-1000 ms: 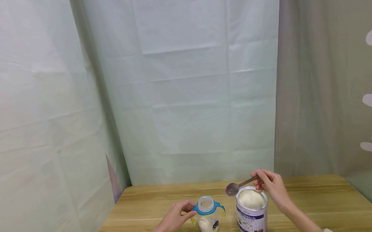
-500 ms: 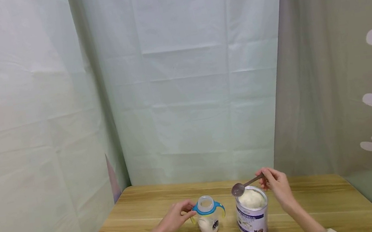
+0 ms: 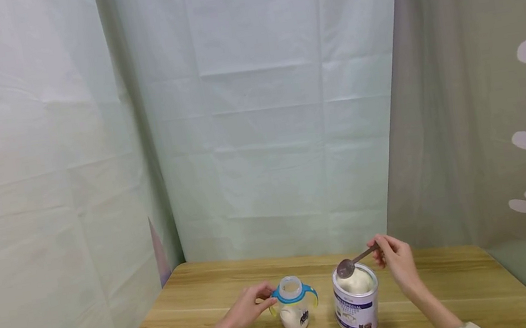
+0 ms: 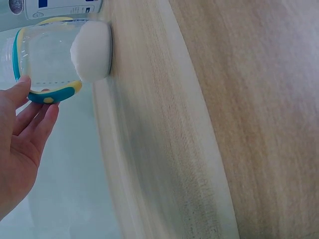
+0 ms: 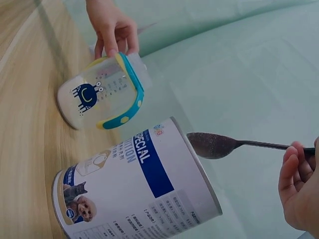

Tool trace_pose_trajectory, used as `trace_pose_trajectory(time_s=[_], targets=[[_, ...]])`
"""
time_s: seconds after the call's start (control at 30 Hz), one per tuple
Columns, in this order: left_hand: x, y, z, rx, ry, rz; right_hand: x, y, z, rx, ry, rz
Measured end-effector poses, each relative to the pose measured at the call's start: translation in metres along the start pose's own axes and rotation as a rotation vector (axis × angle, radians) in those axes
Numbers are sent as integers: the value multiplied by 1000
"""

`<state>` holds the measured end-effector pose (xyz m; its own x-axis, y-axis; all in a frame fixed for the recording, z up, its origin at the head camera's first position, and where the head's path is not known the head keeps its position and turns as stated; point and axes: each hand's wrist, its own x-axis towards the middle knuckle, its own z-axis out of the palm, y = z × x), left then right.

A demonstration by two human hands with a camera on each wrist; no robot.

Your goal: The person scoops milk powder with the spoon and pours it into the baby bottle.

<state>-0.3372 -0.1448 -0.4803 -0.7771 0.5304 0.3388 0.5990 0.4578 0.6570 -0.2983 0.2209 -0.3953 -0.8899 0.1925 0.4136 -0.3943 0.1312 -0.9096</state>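
Nearest, the milk-powder tin (image 3: pixel 357 302) and the handled baby bottle (image 3: pixel 294 306) are standing side by side on the wooden table (image 3: pixel 211 300). Left hand (image 3: pixel 248 307) is gripping the bottle's handle; right hand (image 3: pixel 397 263) is pinching a metal spoon (image 3: pixel 353 263) over the tin's open top.

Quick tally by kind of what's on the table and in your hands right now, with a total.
Baby bottle: 1, left hand holds its handle
Powder can: 1, open, standing on the table
Spoon: 1, pinched by the right hand over the can
Total: 3
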Motion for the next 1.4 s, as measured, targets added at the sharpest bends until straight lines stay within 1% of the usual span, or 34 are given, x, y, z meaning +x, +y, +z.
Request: trace_pose_trajectory(time_s=[0.13, 0.3, 0.43, 0.57, 0.6, 0.77, 0.83, 1.0, 1.1, 1.17, 1.23, 1.3, 1.4], targets=[[0, 0, 0, 0, -2, -3, -1, 1, -2, -33, 12, -7], [0, 3, -1, -5, -3, -15, 0, 5, -4, -113, -3, -56], [0, 4, -2, -1, -3, -18, 0, 7, -5, -178, -42, -99], [1, 4, -3, 0, -3, -18, 1, 8, -5, -217, -92, -148], [1, 4, -3, 1, -4, -20, 0, 7, -5, -225, -104, -156], [2, 4, -3, 2, -6, -22, -12, -17, -2, -307, -164, -221], [1, 5, -3, 4, -5, -21, -15, -20, -1, -347, -188, -254], [1, 5, -3, 4, -8, -26, -9, 4, -3, -399, -284, -306], [0, 5, -3, -3, -9, -30, -8, 12, -3, -386, -343, -321], [0, 5, -2, -2, -9, -29, -8, 15, -2, -350, -363, -316], [0, 5, -2, 0, -10, -29, -9, 17, -1, -309, -374, -289], [0, 4, -2, 4, -10, -29, -10, 19, -1, -266, -365, -219], [-1, 4, -2, -1, -7, -32, -11, 20, 1, -186, -316, -63]])
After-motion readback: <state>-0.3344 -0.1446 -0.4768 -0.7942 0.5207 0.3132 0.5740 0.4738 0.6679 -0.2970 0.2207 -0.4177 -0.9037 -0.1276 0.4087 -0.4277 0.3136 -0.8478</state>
